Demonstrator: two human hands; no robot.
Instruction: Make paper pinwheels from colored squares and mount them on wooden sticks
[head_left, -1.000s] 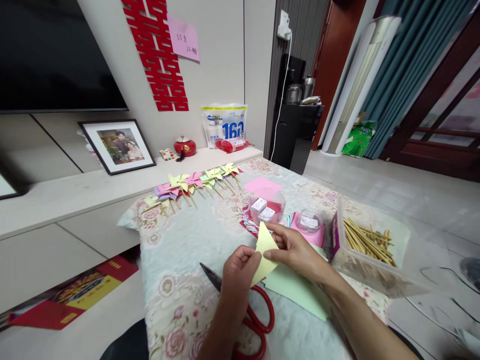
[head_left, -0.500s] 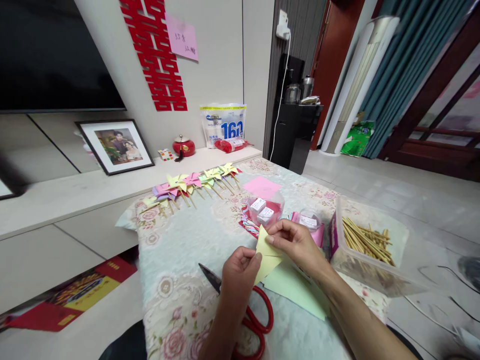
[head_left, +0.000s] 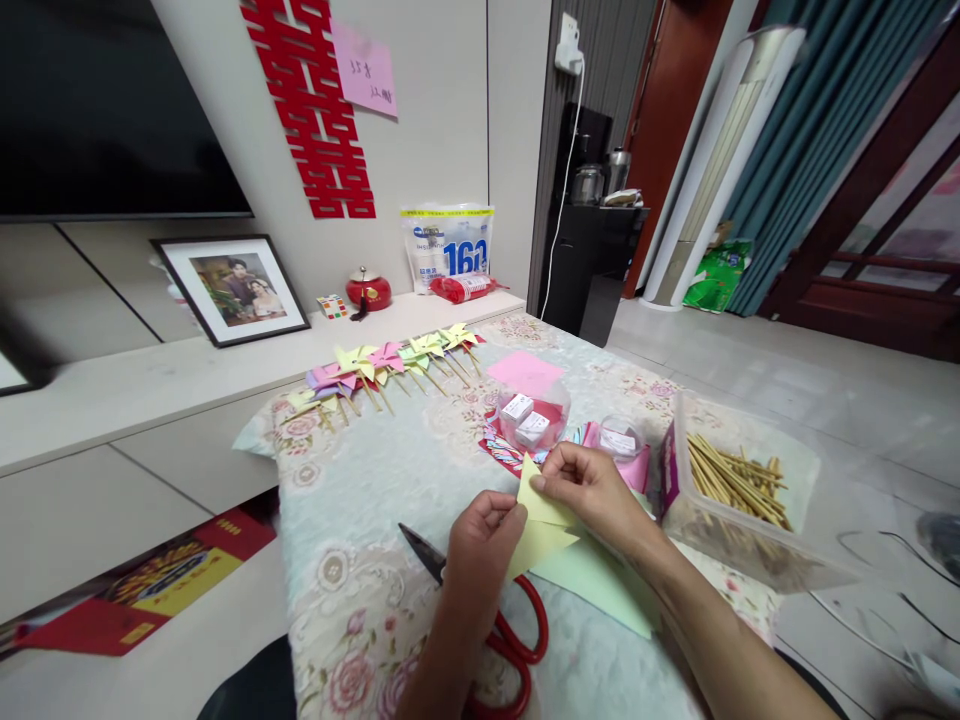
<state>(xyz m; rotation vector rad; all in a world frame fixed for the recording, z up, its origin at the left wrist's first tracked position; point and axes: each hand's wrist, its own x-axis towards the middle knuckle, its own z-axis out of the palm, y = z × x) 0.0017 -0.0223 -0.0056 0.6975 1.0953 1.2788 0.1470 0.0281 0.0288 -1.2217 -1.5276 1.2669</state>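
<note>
Both my hands hold a folded yellow paper (head_left: 541, 525) over the table. My left hand (head_left: 481, 548) pinches its lower left edge. My right hand (head_left: 592, 488) pinches the upper corner, with the fingers closed on the fold. Under the hands lies a light green paper sheet (head_left: 600, 585). Red-handled scissors (head_left: 504, 630) lie on the floral tablecloth (head_left: 367, 510), partly hidden by my left forearm.
A row of paper pinwheels on sticks (head_left: 382, 368) lies at the table's far edge. A clear round tub with small boxes (head_left: 532, 418), a smaller clear tub (head_left: 619, 440) and a clear box of wooden sticks (head_left: 739, 490) stand to the right. A framed photo (head_left: 232, 288) leans on the shelf.
The yellow paper has been folded down lower and now lies flatter, with a point sticking out to the right. Both hands stayed close together.
</note>
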